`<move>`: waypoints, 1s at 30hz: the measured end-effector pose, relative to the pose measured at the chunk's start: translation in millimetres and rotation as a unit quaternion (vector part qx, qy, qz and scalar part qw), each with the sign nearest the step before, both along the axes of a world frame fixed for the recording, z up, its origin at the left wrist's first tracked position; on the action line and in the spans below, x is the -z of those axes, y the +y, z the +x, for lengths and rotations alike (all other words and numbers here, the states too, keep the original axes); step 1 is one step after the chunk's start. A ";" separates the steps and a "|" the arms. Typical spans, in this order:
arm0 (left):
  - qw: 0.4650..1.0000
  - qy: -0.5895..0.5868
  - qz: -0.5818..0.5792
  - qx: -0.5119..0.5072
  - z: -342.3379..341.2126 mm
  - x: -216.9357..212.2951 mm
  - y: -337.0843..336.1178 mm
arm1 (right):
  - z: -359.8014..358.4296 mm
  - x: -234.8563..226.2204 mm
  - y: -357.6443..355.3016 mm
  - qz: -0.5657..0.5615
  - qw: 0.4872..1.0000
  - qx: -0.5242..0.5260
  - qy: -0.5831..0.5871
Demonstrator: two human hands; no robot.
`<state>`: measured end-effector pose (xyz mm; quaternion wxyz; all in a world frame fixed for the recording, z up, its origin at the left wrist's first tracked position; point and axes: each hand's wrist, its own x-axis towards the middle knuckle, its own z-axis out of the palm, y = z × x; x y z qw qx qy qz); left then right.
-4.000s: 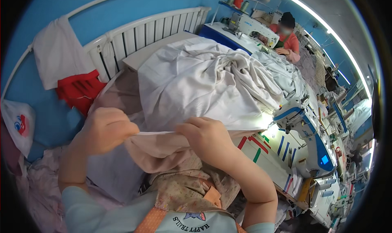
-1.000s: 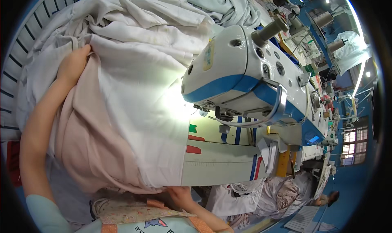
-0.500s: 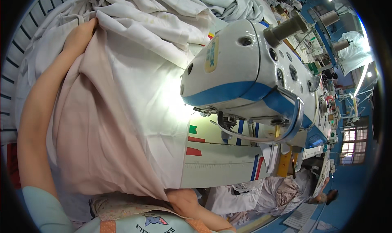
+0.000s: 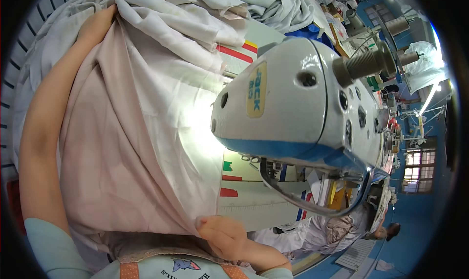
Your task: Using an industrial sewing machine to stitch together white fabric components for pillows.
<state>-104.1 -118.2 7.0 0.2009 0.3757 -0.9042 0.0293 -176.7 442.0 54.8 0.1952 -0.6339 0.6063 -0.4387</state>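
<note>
A large piece of pale pink and white fabric [image 4: 112,147] is stretched between my two hands, over the table and down toward my lap. At the far left, my left hand [image 4: 99,24] is closed on its upper edge, with the arm reaching out along the left side. My right hand [image 4: 222,235], slightly blurred, pinches the near corner close to my body. Right of the fabric stands a white and blue sewing machine [image 4: 288,98], its lamp lighting the cloth. The needle area is partly hidden beneath the machine head.
More white cloth [image 4: 171,15] and greyish-green cloth [image 4: 278,7] lie heaped at the far side. The machine table [image 4: 264,196] carries coloured tape marks and a ruler scale. Thread cones [image 4: 366,66] stand behind the machine. Another person [image 4: 391,230] sits farther right beside piled fabric.
My right hand has moved slightly up with the fabric corner, and my left hand a little farther away. The fabric is drawn tauter, and the far cloth has shifted, baring red and yellow tape.
</note>
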 end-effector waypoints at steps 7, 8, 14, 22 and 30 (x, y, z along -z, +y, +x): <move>1.000 0.024 -0.019 -0.006 -13.6 2.2 -36.3 | -31.3 -8.8 -33.3 0.065 0.997 -0.016 0.031; 0.999 0.029 -0.018 -0.005 -14.3 0.5 -38.8 | -34.8 -9.7 -36.2 0.091 0.995 -0.019 0.030; 0.996 0.056 0.011 -0.062 -4.5 4.2 -58.6 | -47.0 -5.7 -56.7 0.107 0.990 0.056 0.072; 0.888 0.431 0.162 -0.010 203.3 -96.8 -53.6 | -43.0 -2.9 -73.4 0.122 0.975 0.145 0.118; 0.982 0.181 -0.035 -0.047 497.2 -265.8 216.6 | 8.4 -35.4 -122.4 -0.065 0.966 0.080 0.238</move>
